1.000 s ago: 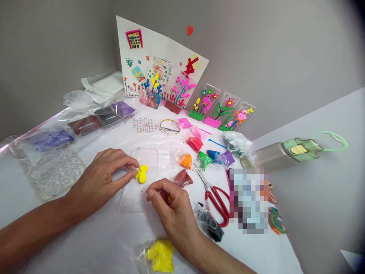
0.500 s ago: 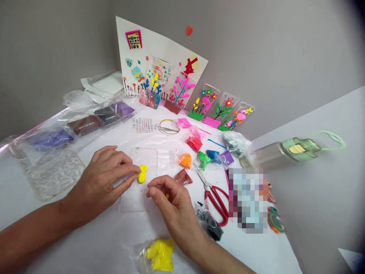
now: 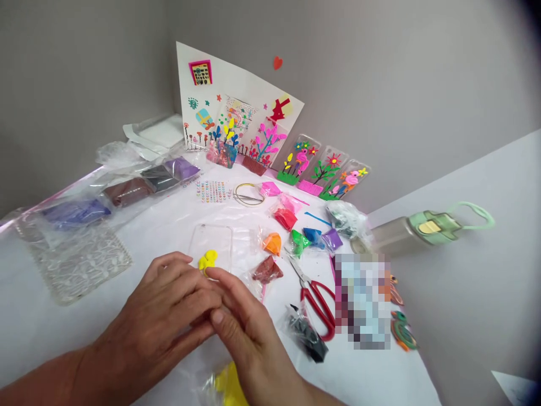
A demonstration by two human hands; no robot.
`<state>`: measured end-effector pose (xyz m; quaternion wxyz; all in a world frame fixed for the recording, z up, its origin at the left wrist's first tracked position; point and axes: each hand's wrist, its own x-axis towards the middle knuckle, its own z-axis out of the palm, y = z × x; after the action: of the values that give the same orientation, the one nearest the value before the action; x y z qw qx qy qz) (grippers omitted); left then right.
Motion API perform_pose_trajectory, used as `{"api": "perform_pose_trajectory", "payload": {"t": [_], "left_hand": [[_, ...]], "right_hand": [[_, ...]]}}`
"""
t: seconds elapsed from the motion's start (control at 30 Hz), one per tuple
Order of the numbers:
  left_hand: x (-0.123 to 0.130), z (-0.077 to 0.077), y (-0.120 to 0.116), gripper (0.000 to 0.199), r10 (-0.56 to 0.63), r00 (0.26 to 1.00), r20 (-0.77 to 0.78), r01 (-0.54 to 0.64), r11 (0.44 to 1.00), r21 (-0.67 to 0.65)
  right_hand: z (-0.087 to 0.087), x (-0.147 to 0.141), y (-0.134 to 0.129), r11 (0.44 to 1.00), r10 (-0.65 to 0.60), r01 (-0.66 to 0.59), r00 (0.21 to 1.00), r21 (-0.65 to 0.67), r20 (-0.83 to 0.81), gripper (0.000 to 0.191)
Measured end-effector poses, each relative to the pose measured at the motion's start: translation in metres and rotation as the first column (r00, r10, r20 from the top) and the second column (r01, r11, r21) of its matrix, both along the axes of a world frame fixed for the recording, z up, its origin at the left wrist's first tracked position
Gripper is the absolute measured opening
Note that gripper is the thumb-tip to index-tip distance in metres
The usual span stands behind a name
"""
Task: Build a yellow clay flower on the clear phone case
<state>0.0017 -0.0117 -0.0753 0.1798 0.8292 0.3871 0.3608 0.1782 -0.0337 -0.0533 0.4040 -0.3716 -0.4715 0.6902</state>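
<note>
My left hand point(image 3: 169, 304) and my right hand point(image 3: 249, 324) are pressed together over the near part of a clear phone case point(image 3: 226, 239). Fingers of the left lie across the right palm, and whatever is between them is hidden. Just beyond my fingertips, yellow clay pieces point(image 3: 208, 259) rest on the case. A packet of yellow clay point(image 3: 230, 386) is partly covered by my right wrist.
Red-handled scissors point(image 3: 316, 304), a black clay packet point(image 3: 310, 338) and small coloured packets point(image 3: 271, 243) lie on the right. Bagged clay point(image 3: 129, 192) is at left. Decorated cases point(image 3: 296, 160) and a bottle point(image 3: 397, 237) are farther back.
My hands have come together from apart, nearer to me. The yellow clay on the case now shows more lobes. The bit of yellow at my right fingers is no longer visible. The view has shifted slightly.
</note>
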Motion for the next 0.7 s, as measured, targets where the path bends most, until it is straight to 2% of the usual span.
{"api": "perform_pose_trajectory", "payload": {"t": [0.07, 0.17, 0.27, 0.37, 0.43, 0.63, 0.7], "left_hand": [[-0.004, 0.0, 0.002, 0.008, -0.002, 1.0, 0.016, 0.002, 1.0, -0.001], [-0.014, -0.003, 0.008, 0.015, -0.019, 0.999, 0.031, 0.019, 1.0, 0.012], [-0.017, -0.01, 0.007, 0.023, 0.048, 0.991, 0.128, -0.033, 0.993, -0.116], [-0.016, -0.014, 0.001, 0.024, 0.078, 0.981, 0.177, -0.026, 0.96, -0.28], [-0.016, -0.015, -0.001, 0.023, 0.083, 0.979, 0.186, -0.015, 0.939, -0.343], [-0.019, -0.015, 0.001, 0.014, 0.12, 0.974, 0.19, -0.027, 0.903, -0.43], [-0.017, -0.013, 0.003, 0.012, 0.113, 0.973, 0.199, -0.019, 0.907, -0.421]], "right_hand": [[0.001, 0.0, 0.0, 0.999, 0.003, -0.006, 0.999, 0.054, 0.053, 0.038], [0.005, 0.003, 0.005, 0.993, -0.07, 0.05, 0.981, 0.11, 0.183, 0.029], [0.01, 0.005, 0.009, 0.977, -0.162, 0.115, 0.947, 0.18, 0.279, 0.02], [0.012, 0.006, 0.011, 0.948, -0.23, 0.139, 0.921, 0.286, 0.314, 0.015], [0.012, 0.005, 0.01, 0.921, -0.272, 0.139, 0.898, 0.363, 0.346, 0.013], [0.011, 0.005, 0.008, 0.902, -0.315, 0.166, 0.884, 0.397, 0.345, 0.012], [0.011, 0.005, 0.007, 0.89, -0.326, 0.163, 0.881, 0.427, 0.343, 0.012]]}}
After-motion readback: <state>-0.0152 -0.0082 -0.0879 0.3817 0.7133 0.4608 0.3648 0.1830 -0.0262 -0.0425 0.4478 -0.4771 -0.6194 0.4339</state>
